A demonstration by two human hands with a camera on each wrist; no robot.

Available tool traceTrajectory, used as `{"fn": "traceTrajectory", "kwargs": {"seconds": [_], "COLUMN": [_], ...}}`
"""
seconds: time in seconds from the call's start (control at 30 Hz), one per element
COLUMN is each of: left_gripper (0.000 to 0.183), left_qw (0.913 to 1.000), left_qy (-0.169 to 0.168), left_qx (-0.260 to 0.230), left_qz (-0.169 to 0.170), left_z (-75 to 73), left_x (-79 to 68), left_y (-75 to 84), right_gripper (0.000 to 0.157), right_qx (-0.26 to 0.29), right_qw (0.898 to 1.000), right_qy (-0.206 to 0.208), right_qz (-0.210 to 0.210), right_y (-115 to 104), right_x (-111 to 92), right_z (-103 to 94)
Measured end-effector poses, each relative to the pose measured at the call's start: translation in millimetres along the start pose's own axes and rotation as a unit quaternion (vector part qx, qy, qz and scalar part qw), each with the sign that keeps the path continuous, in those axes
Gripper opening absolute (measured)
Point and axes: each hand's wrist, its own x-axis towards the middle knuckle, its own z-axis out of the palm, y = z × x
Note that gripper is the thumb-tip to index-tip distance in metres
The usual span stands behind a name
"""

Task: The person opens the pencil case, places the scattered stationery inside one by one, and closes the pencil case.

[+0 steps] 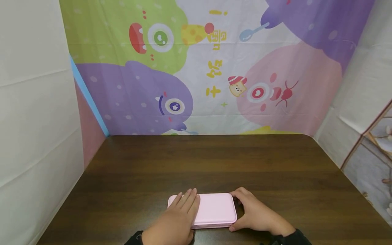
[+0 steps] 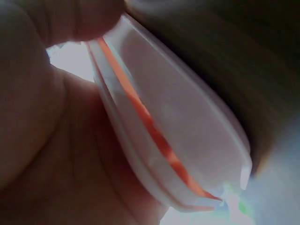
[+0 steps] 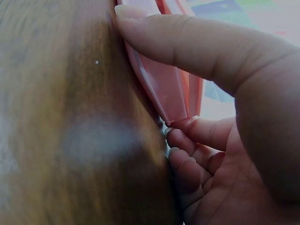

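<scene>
A flat, pink, rectangular lidded box (image 1: 215,208) with rounded corners lies near the front of the table. My left hand (image 1: 176,217) spans its left part, fingers laid straight across the lid and thumb at the near side. In the left wrist view, the palm is against the lid, and an orange strip (image 2: 150,124) runs between lid and base. At the right end, my right hand (image 1: 255,212) grips the box, thumb on the near corner and index finger at the far one. In the right wrist view, the thumb (image 3: 164,40) overlaps the box's side.
The brown wooden table (image 1: 202,163) extends beyond the box to a cartoon-printed cloth (image 1: 208,78) at the back. Pale cloth walls rise at the left (image 1: 33,102) and right (image 1: 346,105).
</scene>
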Motion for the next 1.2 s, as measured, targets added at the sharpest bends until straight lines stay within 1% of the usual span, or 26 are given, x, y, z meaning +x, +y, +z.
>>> {"fn": "traceTrajectory", "kwargs": {"seconds": [0.07, 0.17, 0.27, 0.33, 0.4, 0.5, 0.6, 0.73, 0.8, 0.93, 1.2], "left_gripper": [0.082, 0.089, 0.083, 0.068, 0.061, 0.060, 0.062, 0.060, 0.058, 0.055, 0.054], "left_qw": [0.9999, 0.9993, 0.9982, 0.9965, 0.9926, 0.9860, 0.9839, 0.9813, 0.9782, 0.9748, 0.9755], "left_qy": [-0.011, -0.029, -0.028, -0.002, 0.027, 0.065, 0.067, 0.066, 0.077, 0.086, 0.082], "left_qx": [0.004, 0.012, 0.046, 0.079, 0.115, 0.150, 0.160, 0.173, 0.186, 0.199, 0.197], "left_qz": [-0.010, -0.021, -0.027, -0.026, -0.029, -0.033, -0.043, -0.053, -0.052, -0.053, -0.052], "left_z": [1.1, 3.2, 7.3, 10.9, 13.9, 16.3, 16.4, 17.1, 18.1, 18.9, 17.6], "left_x": [0.3, 1.6, 1.9, 1.5, 0.9, 0.3, 0.5, 1.2, 1.1, 0.5, 0.1], "left_y": [2.2, 5.4, 9.7, 13.9, 18.3, 23.9, 27.3, 29.9, 30.7, 31.7, 31.0], "right_gripper": [0.091, 0.091, 0.090, 0.090, 0.090, 0.090, 0.091, 0.091, 0.091, 0.090, 0.089], "right_qx": [0.000, 0.000, 0.001, 0.000, -0.002, -0.004, -0.003, -0.006, -0.007, -0.005, -0.002], "right_qw": [1.000, 1.000, 1.000, 1.000, 1.000, 1.000, 1.000, 1.000, 1.000, 1.000, 1.000], "right_qy": [-0.002, -0.002, -0.002, -0.003, -0.002, 0.000, 0.001, 0.001, 0.000, -0.003, 0.002], "right_qz": [0.001, 0.002, 0.001, 0.001, -0.001, -0.004, -0.006, -0.005, -0.006, -0.007, -0.011], "right_y": [-0.4, -0.7, -0.4, 0.1, 0.8, 1.8, 2.1, 1.4, 0.8, -0.3, -2.4], "right_x": [0.3, 0.0, -0.4, -0.7, -0.4, 0.5, 1.4, 1.2, 1.0, 0.7, 0.2], "right_z": [-0.1, 0.1, 0.7, 1.3, 1.6, 1.7, 1.3, 1.1, 1.2, 2.0, 2.3]}}
